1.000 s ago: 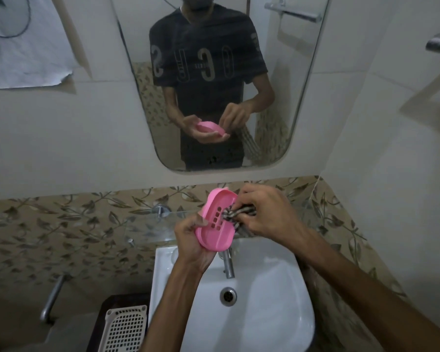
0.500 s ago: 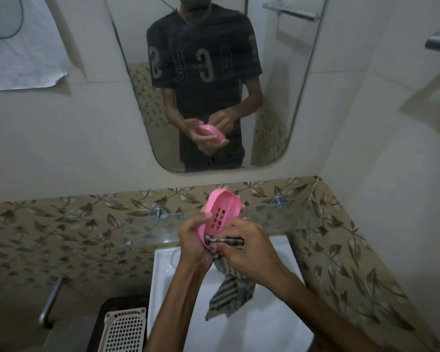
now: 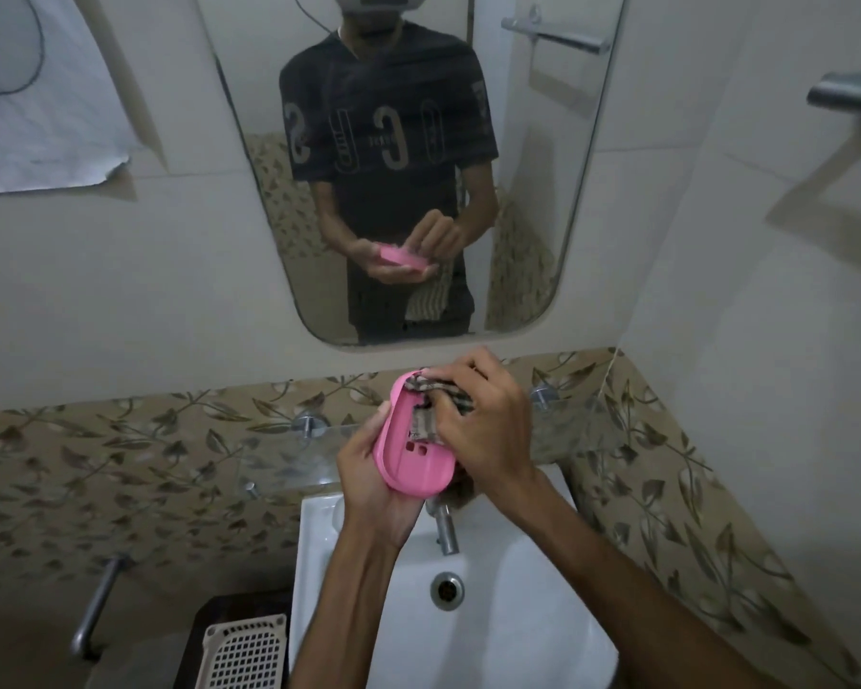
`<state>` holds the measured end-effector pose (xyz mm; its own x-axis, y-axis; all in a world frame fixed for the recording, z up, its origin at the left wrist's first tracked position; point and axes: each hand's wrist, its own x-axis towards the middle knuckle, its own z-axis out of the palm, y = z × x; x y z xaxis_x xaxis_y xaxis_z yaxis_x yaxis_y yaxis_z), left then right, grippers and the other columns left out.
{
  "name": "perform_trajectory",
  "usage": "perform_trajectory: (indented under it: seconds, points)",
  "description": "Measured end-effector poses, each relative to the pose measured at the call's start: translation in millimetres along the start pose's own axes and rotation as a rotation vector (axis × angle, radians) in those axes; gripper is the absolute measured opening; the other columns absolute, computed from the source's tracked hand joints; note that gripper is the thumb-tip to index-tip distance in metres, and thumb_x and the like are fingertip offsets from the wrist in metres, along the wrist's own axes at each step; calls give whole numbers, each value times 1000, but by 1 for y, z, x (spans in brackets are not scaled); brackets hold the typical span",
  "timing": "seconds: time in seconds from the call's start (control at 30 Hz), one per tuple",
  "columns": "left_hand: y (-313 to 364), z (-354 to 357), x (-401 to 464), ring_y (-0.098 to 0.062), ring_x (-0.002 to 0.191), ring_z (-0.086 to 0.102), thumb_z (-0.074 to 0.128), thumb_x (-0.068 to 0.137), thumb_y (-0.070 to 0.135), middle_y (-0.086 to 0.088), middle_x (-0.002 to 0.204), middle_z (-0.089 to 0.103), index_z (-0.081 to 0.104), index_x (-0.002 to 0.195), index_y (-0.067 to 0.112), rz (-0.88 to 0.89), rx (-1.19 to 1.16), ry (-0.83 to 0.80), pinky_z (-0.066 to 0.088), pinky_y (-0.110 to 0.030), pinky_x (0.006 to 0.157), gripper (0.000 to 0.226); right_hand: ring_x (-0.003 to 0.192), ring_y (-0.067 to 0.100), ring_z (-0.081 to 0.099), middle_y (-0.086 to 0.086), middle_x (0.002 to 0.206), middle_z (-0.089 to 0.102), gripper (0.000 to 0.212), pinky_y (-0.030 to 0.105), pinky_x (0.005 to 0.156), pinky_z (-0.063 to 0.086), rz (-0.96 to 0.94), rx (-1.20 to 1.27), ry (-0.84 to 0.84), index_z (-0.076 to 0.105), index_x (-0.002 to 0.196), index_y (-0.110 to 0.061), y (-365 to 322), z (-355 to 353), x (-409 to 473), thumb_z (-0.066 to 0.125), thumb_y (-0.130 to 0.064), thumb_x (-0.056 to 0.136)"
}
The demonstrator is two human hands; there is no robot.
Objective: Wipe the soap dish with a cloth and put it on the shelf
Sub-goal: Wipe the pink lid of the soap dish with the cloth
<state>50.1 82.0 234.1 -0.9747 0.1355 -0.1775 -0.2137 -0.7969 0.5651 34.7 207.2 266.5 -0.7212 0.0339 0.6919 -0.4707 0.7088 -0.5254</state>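
My left hand (image 3: 369, 477) cups a pink oval soap dish (image 3: 416, 467) from below and from the left, tilting its slotted inside toward me above the sink. My right hand (image 3: 488, 425) grips a striped grey-and-beige cloth (image 3: 426, 422) and presses it into the upper half of the dish. Most of the cloth is hidden under that hand. A glass shelf (image 3: 279, 464) on chrome pegs runs along the leaf-patterned wall tiles just behind both hands.
A white sink (image 3: 493, 614) with a chrome tap (image 3: 446, 532) lies right below the hands. The wall mirror (image 3: 403, 166) hangs above. A white mesh basket (image 3: 242, 653) sits at lower left, a metal rail (image 3: 95, 604) beside it, and a chrome fixture (image 3: 846, 92) juts from the right wall.
My right hand has moved the cloth from the lower end of the dish up to its top end. The hanging tail of cloth is no longer visible below the hands.
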Motion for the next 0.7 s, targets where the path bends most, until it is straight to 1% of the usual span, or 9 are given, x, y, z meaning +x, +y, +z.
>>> perform_trajectory:
  seconds: [0.1,0.13,0.2,0.27,0.33,0.4,0.47,0.53,0.7]
  points:
    - [0,-2,3,-27,87,74,60,89,31,-17,102,76,82,104,7,49,10,29,63,-40,77,36,74,17,61,3,90,65,14,35,63,57,35,-66,-64,77,93,-10,4,-4,2,78,-3,80]
    - [-1,-2,4,-26,84,74,61,87,31,-15,98,76,83,100,8,62,30,35,63,-40,74,34,74,16,60,2,90,64,11,35,64,57,74,-82,-86,76,92,-11,5,-5,1,79,-7,82]
    - [-2,-4,5,-25,77,74,61,86,31,-12,89,76,84,91,10,67,44,44,64,-38,69,32,75,10,57,-4,89,61,6,28,67,54,155,-107,-158,74,89,-15,8,-7,-8,80,-15,86]
    - [-2,-5,5,-24,71,76,58,89,30,-10,81,77,84,84,10,67,33,45,63,-36,64,34,76,3,55,-11,90,60,7,23,71,53,211,-50,-288,73,87,-20,5,-9,-28,79,-22,87]
    - [-2,-5,6,-23,66,76,52,94,29,-9,74,77,84,78,8,71,47,35,62,-32,59,42,82,2,62,-10,94,66,8,25,74,60,198,74,-386,76,91,-21,-4,-13,-46,81,-20,84]
    - [-6,-2,5,-23,64,75,57,91,29,-12,75,75,84,76,6,52,53,56,62,-33,58,38,84,6,67,-6,94,72,14,28,76,61,146,132,-372,80,94,-19,-6,-15,-48,82,-14,81]
    - [-12,1,5,-29,76,76,61,88,29,-19,89,76,84,87,2,11,12,84,64,-39,68,35,85,8,68,-4,97,75,16,25,82,60,143,145,-281,82,98,-16,-1,-12,-35,81,-11,82]
    - [-15,3,7,-32,88,76,62,87,29,-22,102,76,83,98,1,-1,-15,89,64,-43,79,36,87,11,67,-1,99,75,17,24,84,58,132,125,-183,81,99,-13,4,-9,-21,81,-10,83]
    - [-7,9,8,-32,88,77,63,85,30,-21,102,77,82,99,3,1,4,58,64,-43,76,36,93,12,68,1,105,74,21,20,83,57,122,94,-84,79,103,-12,7,1,-23,80,-8,82]
